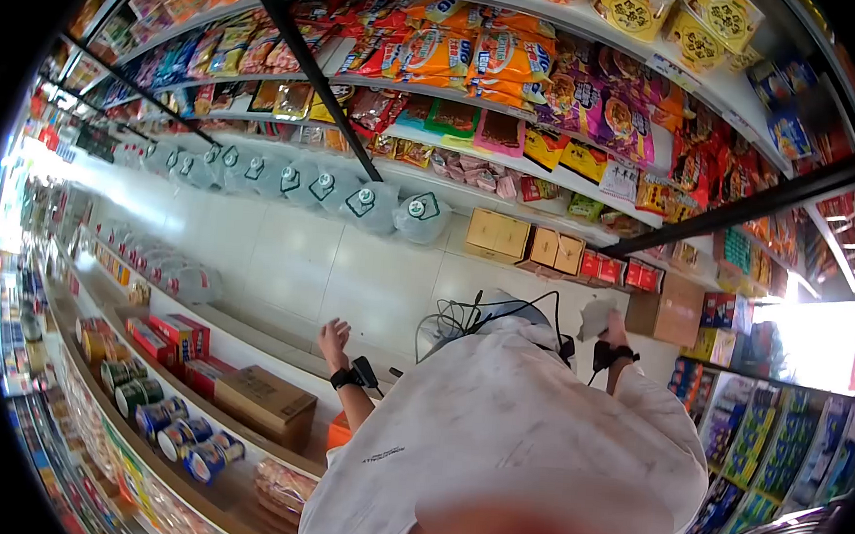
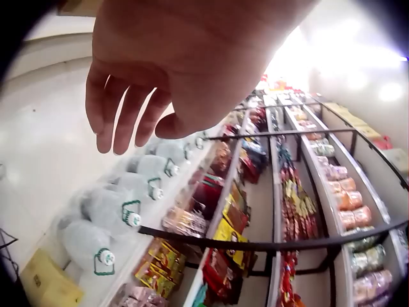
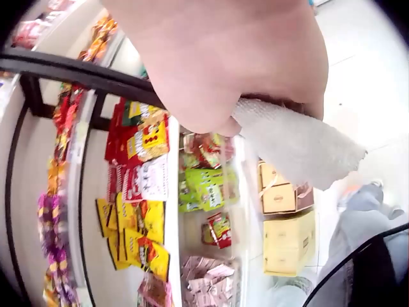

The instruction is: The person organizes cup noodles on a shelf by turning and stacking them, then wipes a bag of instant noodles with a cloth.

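A greyish-white cloth or tissue [image 3: 297, 144] is gripped in the right hand [image 3: 243, 57], its loose end sticking out past the curled fingers. In the head view the same cloth [image 1: 596, 317] hangs beside the right hand [image 1: 616, 330], on the person's right. The left hand [image 1: 334, 341] is held out over the floor on the other side, holding nothing. Seen from the left wrist, the left hand [image 2: 172, 70] has its fingers loosely extended and apart, touching nothing.
Large clear water bottles [image 1: 421, 218] line the floor below the snack shelves [image 1: 477, 94]. Yellow boxes [image 1: 498, 234] and a brown carton [image 1: 667, 307] stand beside them. A low shelf [image 1: 231, 431] with cans and boxes is on the left. Black cables [image 1: 444, 325] lie near the person's front.
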Motion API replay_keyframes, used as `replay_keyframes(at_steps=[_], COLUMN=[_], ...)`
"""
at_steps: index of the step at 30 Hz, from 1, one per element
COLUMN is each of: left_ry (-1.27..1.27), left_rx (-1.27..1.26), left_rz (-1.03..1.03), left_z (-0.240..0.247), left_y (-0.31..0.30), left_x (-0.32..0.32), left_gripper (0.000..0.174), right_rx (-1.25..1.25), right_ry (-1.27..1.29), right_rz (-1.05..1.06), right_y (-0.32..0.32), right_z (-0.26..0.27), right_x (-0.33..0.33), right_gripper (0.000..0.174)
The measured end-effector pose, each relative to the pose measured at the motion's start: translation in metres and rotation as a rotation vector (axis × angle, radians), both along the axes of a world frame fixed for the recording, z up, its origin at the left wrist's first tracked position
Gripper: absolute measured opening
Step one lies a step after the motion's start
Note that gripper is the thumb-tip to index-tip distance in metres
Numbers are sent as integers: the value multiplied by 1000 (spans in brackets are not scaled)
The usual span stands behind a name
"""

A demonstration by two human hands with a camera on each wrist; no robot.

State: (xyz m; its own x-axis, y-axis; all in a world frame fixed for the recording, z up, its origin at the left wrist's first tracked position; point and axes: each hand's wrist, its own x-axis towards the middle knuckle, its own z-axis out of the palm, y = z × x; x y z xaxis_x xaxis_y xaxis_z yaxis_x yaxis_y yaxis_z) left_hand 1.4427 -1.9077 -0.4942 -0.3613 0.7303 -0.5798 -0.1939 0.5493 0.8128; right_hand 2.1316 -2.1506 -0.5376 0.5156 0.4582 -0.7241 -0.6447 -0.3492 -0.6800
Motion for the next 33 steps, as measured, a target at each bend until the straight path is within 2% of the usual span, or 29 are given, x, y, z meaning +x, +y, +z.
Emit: replay_keyframes(at_steps=[1, 3, 5, 8, 10, 12, 15, 16, 20, 23, 26, 29, 33], left_ry=[50, 143, 155, 225, 247, 242, 234, 263, 297, 39, -54, 331, 549], left_rx=[49, 154, 267, 399, 466, 531, 590, 591, 601, 622, 674, 902, 1276], left_rz=[-71, -202, -332, -532, -656, -738, -822, -848, -954, -904, -933, -1026, -1176], left_z=[11, 41, 89, 141, 172, 199, 237, 250, 263, 269, 279, 284, 281], left_y=[22, 70, 113, 166, 197, 224, 260, 273, 340, 381, 412, 437, 460], left_x=[1, 10, 39, 83, 113, 140, 177, 187, 220, 252, 278, 297, 308], left_gripper=[38, 37, 33, 29, 29, 28, 27, 27, 30, 29, 25, 28, 40], right_rx=[69, 92, 269, 143, 157, 262, 349, 339, 558, 596, 663, 807, 848], right_ry=[17, -244, -211, -280, -344, -406, -326, -253, 45, 180, 304, 297, 141], right_rz=[-27, 234, 165, 130, 164, 183, 266, 232, 204, 207, 274, 251, 65], right_y=[14, 41, 103, 183, 234, 285, 345, 360, 410, 444, 481, 520, 584], right_z=[10, 5, 85, 127, 162, 171, 193, 209, 235, 278, 317, 343, 332], right_x=[-3, 9, -22, -37, -62, -78, -101, -114, -135, -149, -161, -176, -192], right_gripper=[32, 34, 35, 44, 50, 54, 62, 60, 55, 57, 55, 54, 43])
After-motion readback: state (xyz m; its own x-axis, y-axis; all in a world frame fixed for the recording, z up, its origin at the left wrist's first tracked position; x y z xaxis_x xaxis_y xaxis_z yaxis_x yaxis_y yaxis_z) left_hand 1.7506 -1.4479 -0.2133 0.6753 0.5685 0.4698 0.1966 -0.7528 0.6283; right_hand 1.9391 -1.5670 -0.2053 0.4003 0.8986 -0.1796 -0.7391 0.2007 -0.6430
